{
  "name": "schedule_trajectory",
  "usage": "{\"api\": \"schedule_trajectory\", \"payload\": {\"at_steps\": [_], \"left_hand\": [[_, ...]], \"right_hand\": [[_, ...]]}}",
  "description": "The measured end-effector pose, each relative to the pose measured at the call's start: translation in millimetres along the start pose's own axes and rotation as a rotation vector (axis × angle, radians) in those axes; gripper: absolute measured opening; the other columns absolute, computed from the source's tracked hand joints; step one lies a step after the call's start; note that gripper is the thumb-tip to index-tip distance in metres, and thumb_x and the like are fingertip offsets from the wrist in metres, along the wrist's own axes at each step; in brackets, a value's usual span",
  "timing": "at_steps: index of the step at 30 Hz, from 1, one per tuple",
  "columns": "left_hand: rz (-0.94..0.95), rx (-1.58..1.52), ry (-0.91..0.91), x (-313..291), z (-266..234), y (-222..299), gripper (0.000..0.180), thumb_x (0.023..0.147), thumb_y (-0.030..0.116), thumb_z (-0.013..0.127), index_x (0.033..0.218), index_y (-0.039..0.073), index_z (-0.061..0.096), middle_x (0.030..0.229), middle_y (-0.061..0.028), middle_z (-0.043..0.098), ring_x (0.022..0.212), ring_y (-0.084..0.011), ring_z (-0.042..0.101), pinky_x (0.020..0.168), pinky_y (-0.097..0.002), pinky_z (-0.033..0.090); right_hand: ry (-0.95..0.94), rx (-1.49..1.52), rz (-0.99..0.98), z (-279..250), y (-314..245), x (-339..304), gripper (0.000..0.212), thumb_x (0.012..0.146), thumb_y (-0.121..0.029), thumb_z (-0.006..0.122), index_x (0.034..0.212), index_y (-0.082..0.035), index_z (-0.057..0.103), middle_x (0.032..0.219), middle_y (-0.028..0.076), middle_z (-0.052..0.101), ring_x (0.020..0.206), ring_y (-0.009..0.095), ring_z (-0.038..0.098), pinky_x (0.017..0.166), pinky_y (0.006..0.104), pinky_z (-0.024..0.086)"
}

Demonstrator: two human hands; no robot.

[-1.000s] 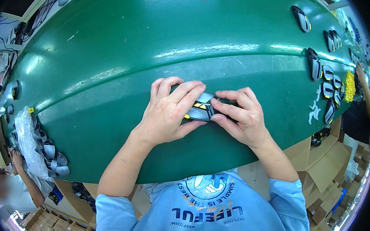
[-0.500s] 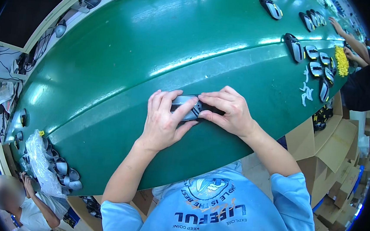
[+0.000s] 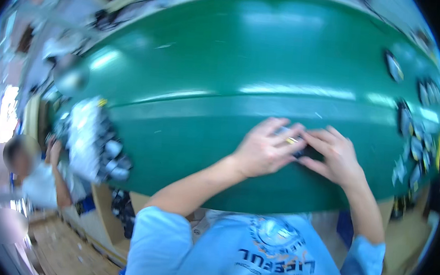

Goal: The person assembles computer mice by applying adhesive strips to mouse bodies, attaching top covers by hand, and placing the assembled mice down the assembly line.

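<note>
1. The small dark part with a yellow mark lies on the green table, pinched between both hands.
2. Left hand fingers close on it; press evenly.
3. Right hand fingers grip its other end; keep it flat.

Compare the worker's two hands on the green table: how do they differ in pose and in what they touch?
The left hand lies spread and fairly flat, fingers pointing right, over the small dark part; the right hand is more curled, its fingers pointing left. The left hand covers the part from above; the right hand meets it from the side. Both rest on the green table and touch the same part, fingertips meeting.
</note>
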State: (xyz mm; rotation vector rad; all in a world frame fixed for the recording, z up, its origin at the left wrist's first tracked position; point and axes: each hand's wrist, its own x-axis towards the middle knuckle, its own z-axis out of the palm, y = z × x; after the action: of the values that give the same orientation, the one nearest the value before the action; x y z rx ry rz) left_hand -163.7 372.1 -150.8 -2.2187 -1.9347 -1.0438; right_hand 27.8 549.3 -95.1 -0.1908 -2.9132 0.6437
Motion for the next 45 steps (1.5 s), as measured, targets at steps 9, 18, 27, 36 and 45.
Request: {"api": "schedule_trajectory", "payload": {"at_steps": [9,18,27,36,45], "left_hand": [[-0.493,0.534,0.242,-96,-140,-20,0.063,0.078,0.037,0.09,0.127,0.004,0.069,0.132,-0.0185,0.067,0.122,-0.039,0.058,0.104,-0.0529,0.043],[-1.522,1.096,-0.018,-258,-262,-71,0.058,0.082,0.054,0.087,0.109,0.005,0.072,0.115,-0.0169,0.069,0.115,-0.039,0.058,0.101,-0.0544,0.045],[-1.317,0.852,0.187,-249,-273,-73,0.042,0.082,0.047,0.09,0.093,0.01,0.073,0.101,-0.0103,0.071,0.099,-0.0335,0.062,0.091,-0.0493,0.048],[-1.126,0.981,-0.125,-257,-233,-23,0.029,0.086,0.037,0.081,0.086,0.008,0.078,0.096,-0.0093,0.069,0.1,-0.0335,0.062,0.087,-0.048,0.047],[-0.755,0.155,0.111,-86,-200,5,0.007,0.094,0.002,0.066,0.09,0.0,0.061,0.094,-0.0154,0.066,0.087,-0.0341,0.06,0.079,-0.0422,0.049]], "right_hand": [[0.319,0.577,0.33,37,62,-58,0.062,0.093,-0.018,0.08,0.15,0.0,0.063,0.136,0.011,0.066,0.086,0.013,0.054,0.074,0.0212,0.046],[0.368,0.615,0.221,54,113,-78,0.044,0.108,-0.02,0.067,0.145,0.004,0.065,0.127,0.01,0.065,0.104,0.015,0.058,0.086,0.0255,0.047],[0.316,0.617,0.166,47,102,-79,0.04,0.108,-0.019,0.067,0.139,0.005,0.068,0.119,0.011,0.065,0.11,0.018,0.062,0.093,0.0288,0.048],[0.4,0.651,0.204,56,117,-85,0.038,0.107,-0.017,0.068,0.138,0.004,0.069,0.118,0.009,0.065,0.103,0.017,0.063,0.091,0.0293,0.05],[0.379,0.656,0.001,7,8,-14,0.044,0.092,-0.023,0.078,0.131,-0.003,0.075,0.094,0.011,0.078,0.072,0.021,0.063,0.068,0.0346,0.052]]}}
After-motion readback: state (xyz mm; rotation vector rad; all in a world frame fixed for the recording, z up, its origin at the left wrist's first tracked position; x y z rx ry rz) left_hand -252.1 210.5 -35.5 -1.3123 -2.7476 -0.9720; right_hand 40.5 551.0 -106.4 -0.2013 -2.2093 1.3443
